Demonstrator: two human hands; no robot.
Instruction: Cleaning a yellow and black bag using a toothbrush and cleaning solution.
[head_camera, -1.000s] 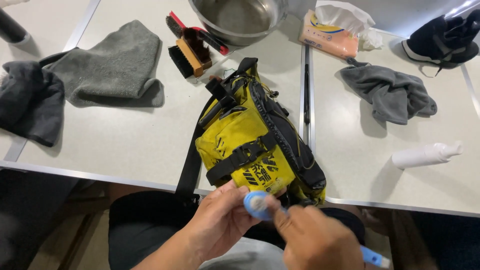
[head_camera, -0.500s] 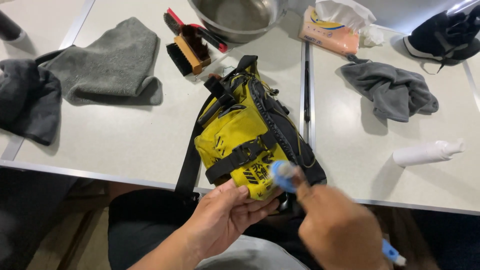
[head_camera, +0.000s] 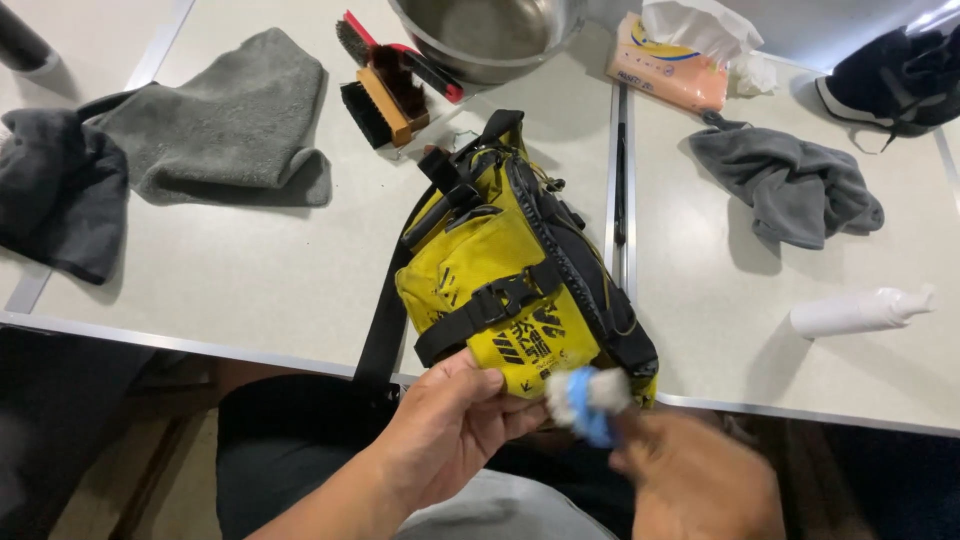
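Observation:
A yellow and black waist bag (head_camera: 500, 270) lies on the white table, its near end over the table's front edge. My left hand (head_camera: 450, 425) holds that near end from below, thumb on the yellow fabric. My right hand (head_camera: 695, 480), blurred by motion, grips a blue-handled brush with a white head (head_camera: 585, 397). The brush head is against the bag's near corner, just right of my left fingers.
A steel bowl (head_camera: 490, 30) stands at the back. Beside it lie wooden and red brushes (head_camera: 390, 85). Grey cloths lie at the left (head_camera: 230, 120) and right (head_camera: 790, 185). A white bottle (head_camera: 860, 312) lies at the right, with a tissue pack (head_camera: 670, 65) and a black shoe (head_camera: 895, 75) behind.
My right hand has moved the brush along the bag's near end, first up to the right and now down at its corner. My left hand keeps its hold.

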